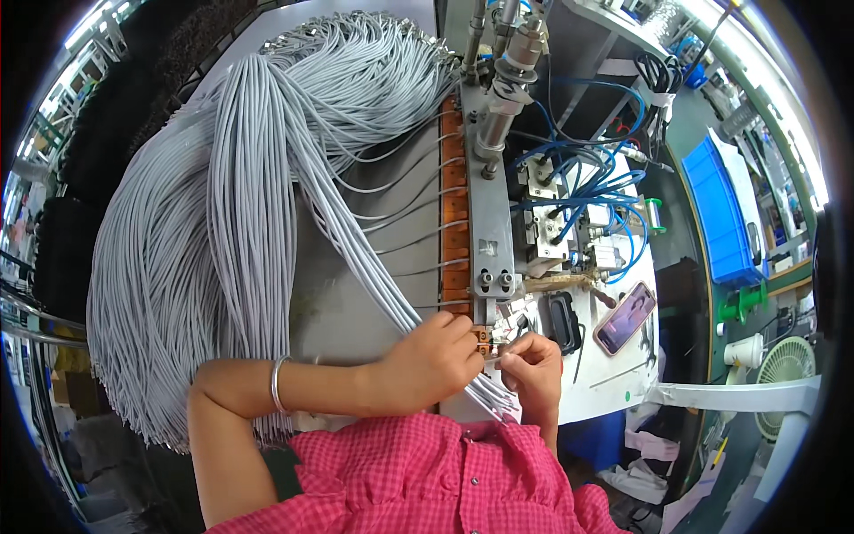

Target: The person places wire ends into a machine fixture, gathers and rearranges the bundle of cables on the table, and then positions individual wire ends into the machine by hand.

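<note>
Grey cables and an orange block between two hands

A slim strand of cables is slanting from upper left to lower right, passing beneath the left hand and showing again below it, between the two hands. A small orange block is sitting between the hands, at the near end of a row of orange holders. That row's long axis is running away from the person, so the strand is lying at a slant to it. Of the two hands, the left is lying nearer the strand; the right hand is keeping to the block's right side.

The left grip is bending over whatever lies beneath, and I cannot tell whether it is closing on cables or on the block. The right grip is narrowing to thumb and forefinger, tips close together beside the block; whether anything is sitting between them is too small to tell.

Farther left, a large cable bundle is covering much of the bench. A metal bar is flanking the holders, and a phone is lying beyond the right hand.
</note>
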Demonstrator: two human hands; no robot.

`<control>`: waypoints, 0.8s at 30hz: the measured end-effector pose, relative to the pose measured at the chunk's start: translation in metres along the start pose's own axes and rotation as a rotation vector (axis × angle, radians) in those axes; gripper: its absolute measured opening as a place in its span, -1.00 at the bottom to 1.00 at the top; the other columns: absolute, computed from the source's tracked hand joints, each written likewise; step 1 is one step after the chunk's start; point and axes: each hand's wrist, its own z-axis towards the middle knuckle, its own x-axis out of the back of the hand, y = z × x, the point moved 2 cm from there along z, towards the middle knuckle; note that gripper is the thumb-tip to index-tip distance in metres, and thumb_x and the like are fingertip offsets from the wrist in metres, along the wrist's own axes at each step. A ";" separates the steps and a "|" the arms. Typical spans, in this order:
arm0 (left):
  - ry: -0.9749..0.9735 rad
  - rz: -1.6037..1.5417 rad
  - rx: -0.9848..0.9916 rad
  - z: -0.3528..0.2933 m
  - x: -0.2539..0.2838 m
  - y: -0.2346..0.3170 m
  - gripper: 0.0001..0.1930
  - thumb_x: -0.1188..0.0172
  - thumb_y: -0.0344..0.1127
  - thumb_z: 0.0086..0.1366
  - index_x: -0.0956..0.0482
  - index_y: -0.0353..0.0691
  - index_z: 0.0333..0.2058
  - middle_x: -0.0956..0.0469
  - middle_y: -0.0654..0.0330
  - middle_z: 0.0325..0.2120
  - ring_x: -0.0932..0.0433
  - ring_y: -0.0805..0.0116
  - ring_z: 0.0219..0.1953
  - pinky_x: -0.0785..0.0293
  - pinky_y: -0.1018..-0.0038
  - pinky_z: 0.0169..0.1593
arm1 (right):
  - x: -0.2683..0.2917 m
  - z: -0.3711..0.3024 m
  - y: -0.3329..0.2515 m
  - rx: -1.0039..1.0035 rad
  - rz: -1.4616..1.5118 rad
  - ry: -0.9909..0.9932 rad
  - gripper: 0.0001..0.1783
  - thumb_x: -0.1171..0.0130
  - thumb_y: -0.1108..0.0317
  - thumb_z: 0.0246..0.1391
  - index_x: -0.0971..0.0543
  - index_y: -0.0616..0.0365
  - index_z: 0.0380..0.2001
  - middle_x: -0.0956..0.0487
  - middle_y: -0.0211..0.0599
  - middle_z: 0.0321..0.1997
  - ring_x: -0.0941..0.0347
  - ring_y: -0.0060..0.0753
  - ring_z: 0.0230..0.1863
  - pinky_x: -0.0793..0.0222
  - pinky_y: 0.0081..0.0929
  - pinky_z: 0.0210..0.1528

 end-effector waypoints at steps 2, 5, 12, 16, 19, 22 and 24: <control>-0.021 -0.002 -0.003 -0.001 0.000 -0.001 -0.90 -0.08 -0.38 -0.15 -0.37 -0.22 -0.59 -0.34 0.21 -0.58 -0.34 0.29 -0.42 -0.28 0.43 -0.30 | 0.000 0.001 0.002 -0.021 0.097 -0.005 -0.90 -0.25 0.59 -0.10 -0.51 0.28 -0.55 -0.53 -0.37 -0.57 -0.31 -0.74 -0.67 -0.19 -0.77 -0.64; -0.087 -0.039 -0.040 -0.002 -0.001 0.001 -0.89 -0.08 -0.38 -0.14 -0.37 -0.24 -0.58 -0.34 0.20 -0.58 -0.34 0.28 -0.41 -0.30 0.42 -0.28 | 0.005 0.001 0.002 -0.009 -0.112 0.018 -0.89 -0.26 0.56 -0.09 -0.49 0.26 -0.56 -0.50 -0.42 -0.60 -0.29 -0.77 -0.66 -0.16 -0.79 -0.64; 0.006 0.024 -0.007 0.005 0.002 0.000 -0.87 -0.11 -0.38 -0.16 -0.36 -0.23 -0.58 -0.33 0.18 -0.60 -0.33 0.27 -0.45 -0.27 0.40 -0.31 | 0.012 0.003 0.006 -0.049 -0.142 0.008 -0.87 -0.20 0.43 0.03 -0.48 0.20 -0.51 -0.42 -0.55 -0.64 -0.24 -0.82 -0.64 -0.10 -0.81 -0.62; -0.020 0.052 0.110 0.003 0.006 -0.003 -0.87 -0.11 -0.40 -0.17 -0.34 -0.22 -0.59 -0.31 0.19 -0.64 -0.32 0.27 -0.48 -0.24 0.40 -0.36 | 0.006 0.010 0.014 -0.101 -0.113 0.004 -0.85 -0.13 0.35 0.10 -0.46 0.17 -0.47 -0.40 -0.59 -0.64 -0.23 -0.83 -0.64 -0.08 -0.80 -0.63; -0.067 0.040 0.101 0.001 0.005 -0.003 -0.88 -0.09 -0.41 -0.16 -0.33 -0.21 -0.60 -0.29 0.19 -0.65 -0.31 0.27 -0.49 -0.22 0.40 -0.37 | 0.006 0.014 0.013 -0.153 -0.087 -0.082 -0.83 -0.09 0.32 0.14 -0.44 0.17 -0.46 -0.38 -0.60 -0.64 -0.22 -0.83 -0.64 -0.08 -0.80 -0.63; -0.091 0.042 0.092 0.001 0.001 -0.003 -0.89 -0.09 -0.41 -0.15 -0.32 -0.21 -0.61 -0.28 0.19 -0.66 -0.31 0.27 -0.49 -0.22 0.40 -0.37 | 0.009 0.012 0.010 -0.276 -0.101 -0.100 -0.85 -0.08 0.34 0.14 -0.42 0.16 -0.46 -0.34 -0.62 -0.66 -0.19 -0.83 -0.66 -0.03 -0.79 -0.65; -0.088 0.067 0.068 0.002 0.000 -0.002 -0.89 -0.08 -0.41 -0.14 -0.32 -0.21 -0.62 -0.28 0.19 -0.66 -0.31 0.27 -0.49 -0.22 0.40 -0.36 | 0.005 0.009 0.010 -0.245 -0.088 -0.072 -0.84 -0.08 0.34 0.13 -0.42 0.16 -0.47 -0.33 -0.63 -0.67 -0.18 -0.83 -0.66 -0.01 -0.79 -0.66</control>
